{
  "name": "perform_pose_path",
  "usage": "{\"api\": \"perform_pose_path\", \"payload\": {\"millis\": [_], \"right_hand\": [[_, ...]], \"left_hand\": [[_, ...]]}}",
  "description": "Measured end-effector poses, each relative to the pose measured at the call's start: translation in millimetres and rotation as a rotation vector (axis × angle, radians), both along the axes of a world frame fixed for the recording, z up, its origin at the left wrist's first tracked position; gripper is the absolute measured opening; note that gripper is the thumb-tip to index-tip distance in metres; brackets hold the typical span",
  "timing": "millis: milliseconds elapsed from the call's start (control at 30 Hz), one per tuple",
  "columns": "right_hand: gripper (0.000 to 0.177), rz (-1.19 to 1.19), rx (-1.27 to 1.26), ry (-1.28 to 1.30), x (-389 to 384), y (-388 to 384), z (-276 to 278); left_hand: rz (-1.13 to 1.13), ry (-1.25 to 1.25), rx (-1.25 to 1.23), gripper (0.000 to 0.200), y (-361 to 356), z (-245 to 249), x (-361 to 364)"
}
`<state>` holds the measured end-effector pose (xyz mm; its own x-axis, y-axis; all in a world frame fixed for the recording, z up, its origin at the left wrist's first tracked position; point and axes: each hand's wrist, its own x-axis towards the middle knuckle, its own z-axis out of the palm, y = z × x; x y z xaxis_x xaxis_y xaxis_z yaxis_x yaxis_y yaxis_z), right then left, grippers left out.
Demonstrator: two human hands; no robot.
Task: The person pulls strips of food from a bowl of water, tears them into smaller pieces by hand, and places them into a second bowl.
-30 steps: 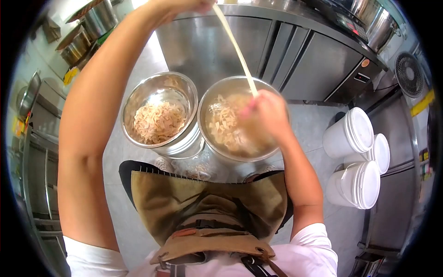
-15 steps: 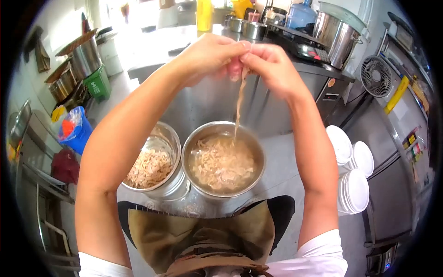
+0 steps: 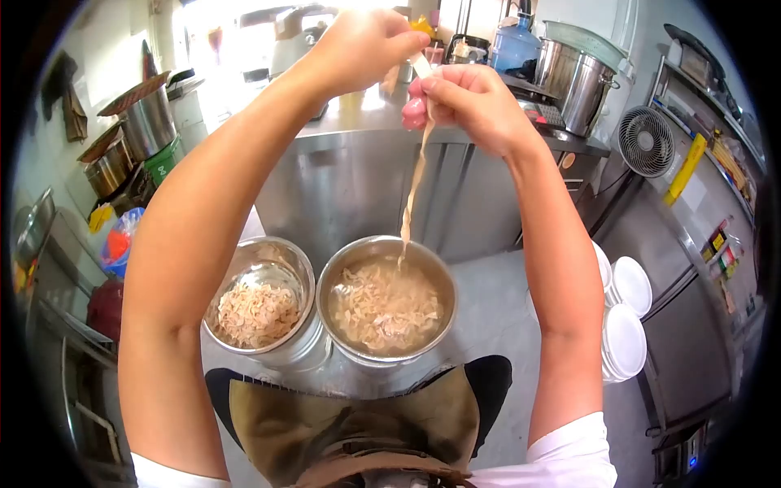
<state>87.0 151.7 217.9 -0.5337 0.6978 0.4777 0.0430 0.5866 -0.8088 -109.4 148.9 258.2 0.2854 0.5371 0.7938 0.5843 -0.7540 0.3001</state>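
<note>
My left hand (image 3: 370,49) pinches the top end of a long, pale, wet strip (image 3: 416,183), raised high in front of me. Just below and to the right, my right hand (image 3: 464,102) has its fingers closed round the same strip. The strip hangs down into a metal bowl (image 3: 452,313) of cloudy water, where many similar pale strips (image 3: 386,305) lie. Left of it, touching or nearly so, stands a second metal bowl (image 3: 303,268) with a heap of pale pieces (image 3: 256,313) and no visible water.
A steel counter (image 3: 350,118) runs across behind the bowls. White lidded buckets (image 3: 625,342) stand on the floor at right, near a fan (image 3: 646,141). Large pots (image 3: 587,93) are at the back right; more pots (image 3: 146,114) and a blue bin (image 3: 120,244) are at left.
My left hand has moved up and away from my right hand, and a stretch of the strip now shows between them. The view has shifted slightly.
</note>
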Motion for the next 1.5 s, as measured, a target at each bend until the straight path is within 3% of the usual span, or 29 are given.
{"api": "perform_pose_path", "payload": {"millis": [100, 233, 533, 733, 833, 933, 1033, 1167, 1267, 1500], "right_hand": [[0.029, 0.072, -0.107, 0.123, -1, -3, -28], [0.030, 0.055, -0.069, 0.147, -6, -1, -54], [0.026, 0.135, -0.382, 0.230, -13, -5, -77], [0.029, 0.087, -0.279, 0.124, -16, -2, -93], [0.031, 0.028, -0.327, 0.236, -25, -2, -96], [0.033, 0.073, -0.301, 0.129, -22, 1, -95], [0.029, 0.031, -0.277, 0.012, -24, -5, -93], [0.022, -0.028, -0.236, 0.052, -29, -3, -107], [0.018, -0.049, -0.248, 0.141, -31, -4, -118], [0.021, -0.023, -0.329, 0.285, -29, -22, -148]], "left_hand": [[-0.090, -0.097, -0.060, 0.035, 4, -19, -6], [-0.144, -0.158, -0.351, 0.032, -5, -45, -11], [-0.221, -0.302, -0.459, 0.031, -2, -75, -18], [-0.288, -0.307, -0.543, 0.030, -13, -84, -15], [-0.315, -0.301, -0.613, 0.030, -14, -91, -15], [-0.309, -0.283, -0.649, 0.031, -20, -94, -16], [-0.283, -0.219, -0.643, 0.031, -24, -97, -20], [-0.242, -0.173, -0.606, 0.029, -17, -111, -23], [-0.195, -0.251, -0.646, 0.028, -18, -121, -24], [-0.343, -0.557, -0.781, 0.029, -16, -155, -16]]}}
